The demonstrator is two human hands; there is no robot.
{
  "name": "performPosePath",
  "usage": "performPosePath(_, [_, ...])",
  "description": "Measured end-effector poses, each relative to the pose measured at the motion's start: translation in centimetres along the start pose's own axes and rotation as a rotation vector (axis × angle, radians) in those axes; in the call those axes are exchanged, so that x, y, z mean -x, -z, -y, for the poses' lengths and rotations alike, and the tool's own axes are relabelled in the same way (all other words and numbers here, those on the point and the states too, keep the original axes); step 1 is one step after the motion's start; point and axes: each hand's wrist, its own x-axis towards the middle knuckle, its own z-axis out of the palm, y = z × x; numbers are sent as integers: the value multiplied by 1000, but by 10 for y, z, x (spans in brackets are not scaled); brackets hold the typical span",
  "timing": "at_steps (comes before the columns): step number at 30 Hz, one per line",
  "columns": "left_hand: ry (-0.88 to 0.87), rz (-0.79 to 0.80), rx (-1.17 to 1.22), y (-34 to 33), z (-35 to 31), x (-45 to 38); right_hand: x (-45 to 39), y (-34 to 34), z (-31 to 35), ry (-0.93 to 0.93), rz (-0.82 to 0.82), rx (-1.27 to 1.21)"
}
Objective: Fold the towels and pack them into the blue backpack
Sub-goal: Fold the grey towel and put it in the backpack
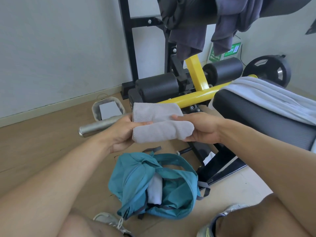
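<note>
A pale wall (51, 48) is met by wood-look flooring (42, 142). A black-and-yellow weight bench (196, 96) is positioned against it; dark garments (196, 23) are draped above.

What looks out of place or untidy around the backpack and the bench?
Dark clothes hang loosely over the rack. A metal bar lies on the floor. The blue backpack is crumpled open, with a white towel sticking out. Nothing looks spilled or broken.
</note>
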Motion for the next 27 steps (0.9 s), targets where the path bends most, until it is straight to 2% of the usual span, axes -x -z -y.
performPosePath(4, [8, -177, 100, 8, 2, -5, 1, 2, 5, 106, -50, -108])
performPosePath(7, [32, -281, 189, 10, -1, -7, 4, -2, 3, 90, 8, -30])
performPosePath(11, [157, -208, 217, 5, -7, 0, 0, -2, -3, 120, -36, 111])
performPosePath(14, [295, -150, 312, 7, -9, 4, 1, -1, -1, 223, -78, 262])
performPosePath(17, [385, -162, 376, 10, -9, 4, 0, 0, -1, 336, -124, 349])
performPosePath(23, [389, -233, 471, 14, -14, -6, -6, -7, 0, 463, -158, 321])
performPosePath(27, [322, -238, 352, 9, -13, -10, -12, -13, 6, 437, -220, 252])
